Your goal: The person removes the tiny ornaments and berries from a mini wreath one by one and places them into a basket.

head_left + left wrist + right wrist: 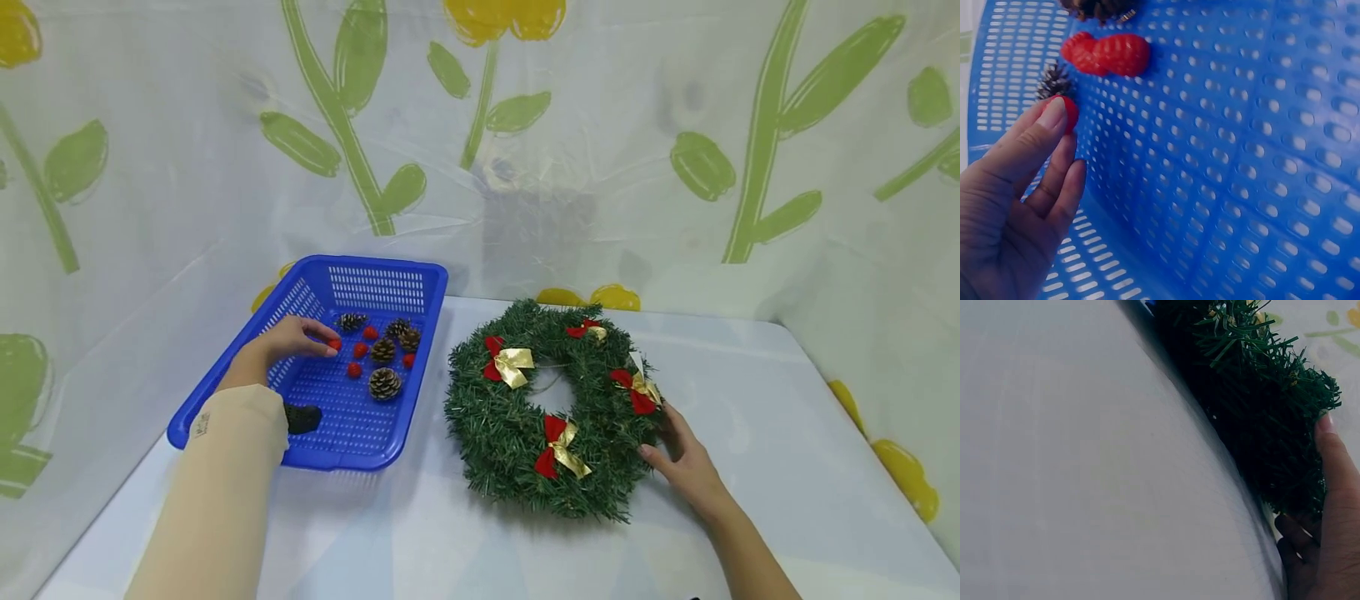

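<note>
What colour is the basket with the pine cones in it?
The basket is bright blue with slotted holes, seen best in the head view.

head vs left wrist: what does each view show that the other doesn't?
Only the head view shows the green wreath with its red and gold bows, the right hand resting against the wreath's right edge, the white table, and the whole blue basket with several pine cones.

Only the left wrist view shows the close grip: the fingertips pinch a red berry, with two more red berries lying together on the perforated floor.

Both show the left hand inside the basket, pinching the berry.
</note>
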The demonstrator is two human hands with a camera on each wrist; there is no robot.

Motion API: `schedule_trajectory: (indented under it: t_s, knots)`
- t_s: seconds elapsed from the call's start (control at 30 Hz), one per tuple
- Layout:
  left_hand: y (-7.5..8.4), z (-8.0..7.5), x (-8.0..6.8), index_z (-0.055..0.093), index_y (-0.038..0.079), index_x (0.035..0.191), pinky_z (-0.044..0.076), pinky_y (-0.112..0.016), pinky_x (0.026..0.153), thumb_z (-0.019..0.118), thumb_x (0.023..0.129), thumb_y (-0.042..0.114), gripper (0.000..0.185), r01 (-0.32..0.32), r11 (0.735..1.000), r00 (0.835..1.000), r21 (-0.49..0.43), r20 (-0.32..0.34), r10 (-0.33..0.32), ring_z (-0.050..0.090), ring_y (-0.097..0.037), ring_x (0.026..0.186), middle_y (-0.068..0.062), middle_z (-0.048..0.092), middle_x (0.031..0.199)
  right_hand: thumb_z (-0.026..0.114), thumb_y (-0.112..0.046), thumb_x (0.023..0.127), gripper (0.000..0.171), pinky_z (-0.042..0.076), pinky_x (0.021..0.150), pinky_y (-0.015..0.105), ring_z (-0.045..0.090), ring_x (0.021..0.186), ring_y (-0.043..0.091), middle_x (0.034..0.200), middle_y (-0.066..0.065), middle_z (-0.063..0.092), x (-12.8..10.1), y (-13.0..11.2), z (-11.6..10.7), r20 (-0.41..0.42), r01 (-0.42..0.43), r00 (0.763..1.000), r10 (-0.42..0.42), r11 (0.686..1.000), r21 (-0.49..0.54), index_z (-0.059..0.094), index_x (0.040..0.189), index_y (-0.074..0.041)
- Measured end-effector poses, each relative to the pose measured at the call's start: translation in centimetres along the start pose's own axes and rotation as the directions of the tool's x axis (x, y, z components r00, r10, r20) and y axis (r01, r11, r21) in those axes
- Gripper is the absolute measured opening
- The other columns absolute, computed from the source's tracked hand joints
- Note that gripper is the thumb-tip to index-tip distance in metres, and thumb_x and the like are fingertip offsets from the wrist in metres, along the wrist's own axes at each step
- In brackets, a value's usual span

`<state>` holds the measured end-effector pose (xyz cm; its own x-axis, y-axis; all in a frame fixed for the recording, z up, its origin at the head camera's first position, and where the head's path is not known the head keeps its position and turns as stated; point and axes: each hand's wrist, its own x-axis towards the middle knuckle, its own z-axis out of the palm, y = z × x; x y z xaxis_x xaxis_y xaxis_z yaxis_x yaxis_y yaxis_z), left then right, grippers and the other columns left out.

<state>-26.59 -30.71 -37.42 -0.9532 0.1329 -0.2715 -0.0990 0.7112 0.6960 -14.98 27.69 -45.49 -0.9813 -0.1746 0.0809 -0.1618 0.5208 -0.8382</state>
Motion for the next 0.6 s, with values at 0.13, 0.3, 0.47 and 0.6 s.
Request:
schedule_trajectory:
  t_s: [0.13,0.3,0.47,0.6]
  knots:
    - [-0.3,0.3,0.5,0.061,-0.006,0.119,0.036,-0.056,0.104,0.069,0.087,0.018,0.04,0.021,1.0,1.0,0.016,0.013,-0.022,0.045,-0.041,0.117,-0.028,0.054,0.124,0.059,-0.013,0.093,0.08,0.02,0.087,-0.004,0.029,0.128,0.056,0.142,0.039,0.026,-0.1,0.0,0.2,-0.002,0.003,1.0,-0.003,1.0,0.011,0.005,0.15,0.002]
    - [-0.7,0.7,1.1,0.06,-0.008,0.117,0.037,-0.053,0.103,0.069,0.087,0.014,0.038,0.014,1.0,1.0,0.013,0.026,-0.014,0.047,-0.037,0.111,-0.028,0.055,0.122,0.059,-0.013,0.093,0.08,0.02,0.088,-0.004,0.029,0.128,0.056,0.142,0.039,0.026,-0.1,0.0,0.2,-0.005,0.011,1.0,-0.011,1.0,0.003,0.005,0.15,0.001]
    - [-0.8,0.8,1.1,0.059,-0.009,0.117,0.035,-0.054,0.104,0.069,0.087,0.013,0.039,0.022,1.0,0.999,-0.006,0.039,-0.022,0.048,-0.038,0.113,-0.028,0.055,0.122,0.059,-0.012,0.093,0.079,0.02,0.088,-0.004,0.03,0.127,0.056,0.142,0.04,0.026,-0.1,0.1,0.2,-0.007,0.015,1.0,-0.015,1.0,0.008,0.006,0.15,0.001]
    - [-0.4,0.8,1.0,0.059,-0.008,0.119,0.034,-0.054,0.105,0.068,0.087,0.013,0.04,0.022,1.0,0.999,0.001,0.046,-0.022,0.047,-0.039,0.115,-0.028,0.054,0.124,0.059,-0.01,0.092,0.078,0.021,0.088,-0.004,0.03,0.127,0.055,0.142,0.039,0.026,0.0,0.1,0.0,-0.008,0.021,1.0,-0.021,1.0,0.015,0.007,0.15,0.002]
